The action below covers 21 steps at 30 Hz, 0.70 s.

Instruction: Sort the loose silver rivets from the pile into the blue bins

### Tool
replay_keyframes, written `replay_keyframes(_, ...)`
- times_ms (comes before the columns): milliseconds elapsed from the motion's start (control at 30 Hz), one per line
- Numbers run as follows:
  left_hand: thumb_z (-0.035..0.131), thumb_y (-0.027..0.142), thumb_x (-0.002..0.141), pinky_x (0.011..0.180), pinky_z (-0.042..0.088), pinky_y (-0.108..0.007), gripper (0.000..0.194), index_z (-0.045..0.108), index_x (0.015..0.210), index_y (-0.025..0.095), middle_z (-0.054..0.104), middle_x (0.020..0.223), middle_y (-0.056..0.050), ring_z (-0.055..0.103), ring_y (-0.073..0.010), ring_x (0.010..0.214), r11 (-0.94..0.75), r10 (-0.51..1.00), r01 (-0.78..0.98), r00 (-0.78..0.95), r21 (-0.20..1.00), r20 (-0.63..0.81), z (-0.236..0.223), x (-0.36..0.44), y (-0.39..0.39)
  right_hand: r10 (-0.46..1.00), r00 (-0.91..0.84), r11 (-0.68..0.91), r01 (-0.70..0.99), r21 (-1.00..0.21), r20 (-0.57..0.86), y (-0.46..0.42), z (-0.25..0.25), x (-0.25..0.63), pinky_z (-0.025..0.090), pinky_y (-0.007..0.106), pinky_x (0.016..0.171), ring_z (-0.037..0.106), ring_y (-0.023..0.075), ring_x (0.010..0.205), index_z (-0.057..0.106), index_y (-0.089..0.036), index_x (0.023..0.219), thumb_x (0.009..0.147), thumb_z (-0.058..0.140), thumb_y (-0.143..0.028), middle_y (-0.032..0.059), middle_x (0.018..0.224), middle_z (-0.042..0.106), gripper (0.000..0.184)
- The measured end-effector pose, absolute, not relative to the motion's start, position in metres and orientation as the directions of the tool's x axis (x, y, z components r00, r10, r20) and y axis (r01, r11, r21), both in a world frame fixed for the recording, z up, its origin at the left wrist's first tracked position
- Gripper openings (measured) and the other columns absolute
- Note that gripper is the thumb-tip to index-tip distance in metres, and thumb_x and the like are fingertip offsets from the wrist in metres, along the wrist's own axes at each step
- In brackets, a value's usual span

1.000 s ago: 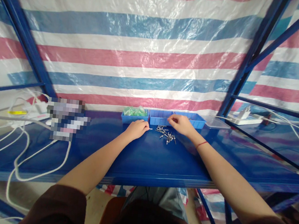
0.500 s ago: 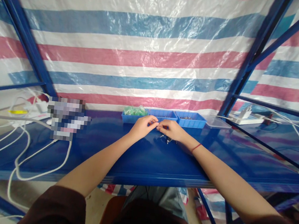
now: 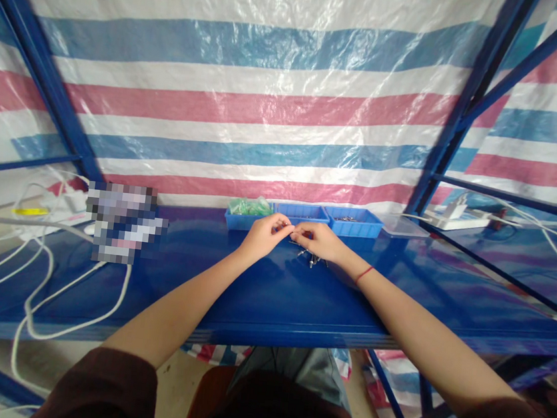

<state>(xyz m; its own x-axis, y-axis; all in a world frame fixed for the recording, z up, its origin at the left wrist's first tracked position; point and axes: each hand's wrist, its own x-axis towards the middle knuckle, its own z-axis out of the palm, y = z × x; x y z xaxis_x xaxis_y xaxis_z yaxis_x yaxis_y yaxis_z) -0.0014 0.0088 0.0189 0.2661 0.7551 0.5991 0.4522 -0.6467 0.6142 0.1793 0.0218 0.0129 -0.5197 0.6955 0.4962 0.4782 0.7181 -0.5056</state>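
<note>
Above the blue table, my left hand (image 3: 266,236) and my right hand (image 3: 319,240) meet fingertip to fingertip. Both are closed in a pinch, and what lies between the fingers is too small to make out. Just below my right hand, several small metal pieces (image 3: 313,260), perhaps screws, lie in a loose pile. Behind the hands stand three blue bins in a row. Green plastic bags fill the left bin (image 3: 237,221); the middle bin (image 3: 303,210) is partly covered by my hands. Small metal parts lie in the right bin (image 3: 356,230).
A clear plastic lid (image 3: 404,226) lies right of the bins. White cables (image 3: 49,277) and a power strip (image 3: 64,208) spread over the left side, beside a blurred item (image 3: 128,225). Another power strip (image 3: 458,219) is at right. Blue posts (image 3: 463,116) frame the striped sheet (image 3: 251,98).
The hands stay together, fingertips touching, with only a slight shift in finger position. The whole view has moved a little; the bins and pile are otherwise as before.
</note>
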Motion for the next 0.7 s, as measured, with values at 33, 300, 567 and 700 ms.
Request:
replay_keyframes(33, 0.058, 0.030, 0.080, 0.069, 0.048, -0.024, 0.014, 0.060, 0.083, 0.017, 0.069, 0.083, -0.001, 0.064, -0.0133, 0.075, -0.652, 0.750, 0.453, 0.268, 0.608, 0.605, 0.019, -0.002, 0.009, 0.704, -0.513, 0.709, 0.468, -0.527, 0.491, 0.022, 0.013, 0.179, 0.037, 0.024, 0.058, 0.046, 0.0102, 0.056, 0.063, -0.015, 0.073, 0.083, 0.051, -0.040, -0.0005, 0.063, 0.058, 0.029)
replay_keyframes(300, 0.056, 0.033, 0.081, 0.074, 0.049, -0.025, 0.016, 0.060, 0.086, 0.018, 0.068, 0.086, -0.001, 0.063, -0.0138, 0.078, -0.647, 0.747, 0.495, 0.255, 0.581, 0.614, 0.018, -0.006, 0.014, 0.747, -0.346, 0.664, 0.385, -0.641, 0.567, 0.021, 0.018, 0.178, 0.046, 0.028, 0.066, 0.059, 0.0151, 0.068, 0.067, -0.014, 0.084, 0.078, 0.057, -0.040, 0.0053, 0.076, 0.068, 0.028)
replay_keyframes(567, 0.052, 0.032, 0.083, 0.074, 0.048, -0.025, 0.016, 0.059, 0.084, 0.018, 0.067, 0.082, -0.001, 0.062, -0.0136, 0.077, -0.656, 0.745, 0.500, 0.313, 0.565, 0.589, 0.018, -0.005, 0.012, 0.642, -0.418, 0.749, 0.521, -0.410, 0.643, 0.005, 0.030, 0.177, 0.041, 0.025, 0.062, 0.056, 0.0133, 0.063, 0.067, -0.016, 0.083, 0.084, 0.049, -0.034, 0.0037, 0.075, 0.067, 0.025)
replay_keyframes(700, 0.051, 0.033, 0.084, 0.077, 0.048, -0.027, 0.023, 0.057, 0.101, 0.018, 0.066, 0.083, -0.001, 0.061, -0.0135, 0.076, -0.655, 0.748, 0.534, 0.357, 0.535, 0.559, 0.012, -0.004, 0.013, 0.646, -0.396, 0.719, 0.604, -0.345, 0.652, 0.010, 0.036, 0.185, 0.038, 0.024, 0.058, 0.051, 0.0124, 0.057, 0.064, -0.016, 0.071, 0.085, 0.044, -0.034, 0.0023, 0.066, 0.064, 0.030)
